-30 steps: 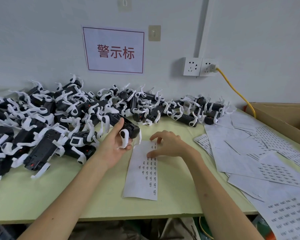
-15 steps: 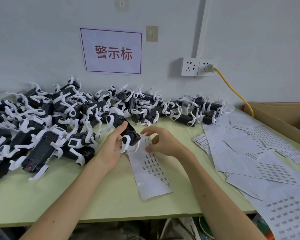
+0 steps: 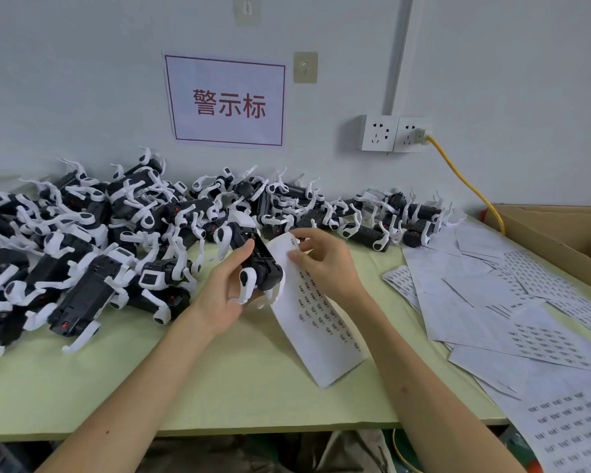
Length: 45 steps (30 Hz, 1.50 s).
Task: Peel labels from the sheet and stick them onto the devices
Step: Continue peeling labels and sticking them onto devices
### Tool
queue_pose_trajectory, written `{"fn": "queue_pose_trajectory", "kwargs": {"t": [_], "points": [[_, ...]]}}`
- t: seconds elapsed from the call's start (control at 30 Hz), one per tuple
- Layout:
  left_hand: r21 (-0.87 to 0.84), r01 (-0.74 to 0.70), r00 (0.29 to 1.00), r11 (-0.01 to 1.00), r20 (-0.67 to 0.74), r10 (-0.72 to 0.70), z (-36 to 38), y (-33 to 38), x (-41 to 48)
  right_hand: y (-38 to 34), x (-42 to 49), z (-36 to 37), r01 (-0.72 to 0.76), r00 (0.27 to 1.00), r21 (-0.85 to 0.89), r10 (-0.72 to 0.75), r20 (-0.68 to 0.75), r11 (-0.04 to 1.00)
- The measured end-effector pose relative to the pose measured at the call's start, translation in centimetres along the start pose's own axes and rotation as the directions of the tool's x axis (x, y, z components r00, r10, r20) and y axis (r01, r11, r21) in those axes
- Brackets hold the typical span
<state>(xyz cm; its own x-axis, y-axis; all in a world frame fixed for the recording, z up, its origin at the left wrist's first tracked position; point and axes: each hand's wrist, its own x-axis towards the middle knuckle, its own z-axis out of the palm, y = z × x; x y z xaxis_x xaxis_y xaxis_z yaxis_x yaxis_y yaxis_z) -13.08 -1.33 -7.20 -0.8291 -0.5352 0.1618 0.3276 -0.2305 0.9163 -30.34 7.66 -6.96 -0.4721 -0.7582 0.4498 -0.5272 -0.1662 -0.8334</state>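
A left hand [image 3: 219, 298] grips a device [image 3: 260, 259] over the table [image 3: 219, 387] as the right hand [image 3: 325, 264] pinches the top of the sheet [image 3: 321, 332] beside it; unanchored, the sheet could drag and crease a label [image 3: 308, 285].

A white sign [image 3: 225, 101] bearing three red characters inside a dark red border is being displayed on the pale grey wall [image 3: 82, 80], with a beige adhesive hook [image 3: 305, 67] being shown just to its right and a second hook [image 3: 247, 8] being cut off by the top edge. A grey conduit [image 3: 398, 52] is being run down the wall to a white double socket [image 3: 394, 133], from whose right-hand outlet a yellow cable [image 3: 464, 180] is being led down toward the left corner of an open cardboard box [image 3: 560, 230]. The box is being kept at the right end of the pale green table [image 3: 219, 387], beneath whose front edge blurred clutter is being left in shadow.
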Motion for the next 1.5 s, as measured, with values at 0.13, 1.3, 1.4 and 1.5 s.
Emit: {"fn": "queue_pose_trajectory", "kwargs": {"t": [0.13, 1.3, 1.4, 1.5], "points": [[-0.062, 0.009, 1.000, 0.998, -0.025, -0.011, 0.1, 0.0, -0.1, -0.4, -0.1, -0.5, -0.009, 0.999, 0.052, 0.011, -0.041, 0.999], [0.194, 0.099, 0.989, 0.976, -0.128, -0.075, 1.2, -0.2, -0.5, 0.0, -0.1, -0.1, -0.099, 0.989, -0.108, 0.086, -0.121, 0.989], [0.195, 0.110, 0.988, 0.975, -0.125, -0.086, 1.1, -0.2, -0.4, 0.0, 0.1, -0.3, -0.089, 0.985, -0.082, 0.075, -0.153, 0.993], [0.212, 0.136, 0.984, 0.968, -0.146, -0.106, 0.9, -0.3, -0.2, 0.0, 0.2, -0.6, -0.078, 0.974, 0.004, 0.077, -0.214, 0.997]]}}
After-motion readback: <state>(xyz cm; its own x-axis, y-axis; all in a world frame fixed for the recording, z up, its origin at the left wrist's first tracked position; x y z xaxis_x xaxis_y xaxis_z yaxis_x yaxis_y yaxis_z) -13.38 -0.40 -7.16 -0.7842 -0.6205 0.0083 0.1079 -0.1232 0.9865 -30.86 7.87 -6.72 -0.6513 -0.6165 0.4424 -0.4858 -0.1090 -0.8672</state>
